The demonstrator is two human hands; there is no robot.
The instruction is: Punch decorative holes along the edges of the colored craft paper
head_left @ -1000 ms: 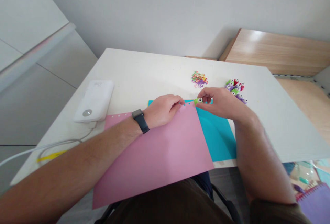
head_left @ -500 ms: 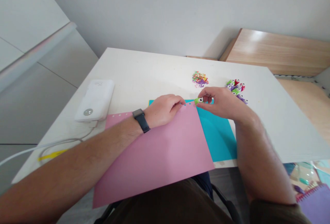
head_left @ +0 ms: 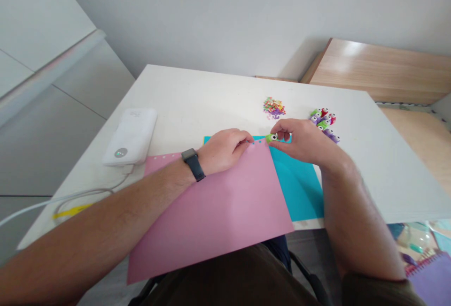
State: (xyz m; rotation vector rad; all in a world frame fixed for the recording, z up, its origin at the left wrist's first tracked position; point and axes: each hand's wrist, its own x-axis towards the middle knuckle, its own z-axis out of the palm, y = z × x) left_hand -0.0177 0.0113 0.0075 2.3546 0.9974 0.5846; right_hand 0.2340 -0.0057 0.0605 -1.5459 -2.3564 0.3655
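Observation:
A large pink sheet of paper (head_left: pixel 225 212) lies over a blue sheet (head_left: pixel 299 186) and overhangs the table's front edge. Small punched holes run along its far edge, with blue showing through some of them. My left hand (head_left: pixel 225 151) pinches that edge between thumb and fingers, left of the far right corner. At the corner itself, my right hand (head_left: pixel 303 139) grips a small green craft punch (head_left: pixel 271 138) between thumb and fingers. The punch sits on the paper's edge; whether it is pressed down I cannot tell.
Beyond my hands lies a pile of tiny coloured paper cut-outs (head_left: pixel 274 108). Several green, red and purple craft punches (head_left: pixel 323 120) cluster at the right. A white power bank (head_left: pixel 131 134) with a cable (head_left: pixel 91 191) and a yellow object (head_left: pixel 72 210) are on the left.

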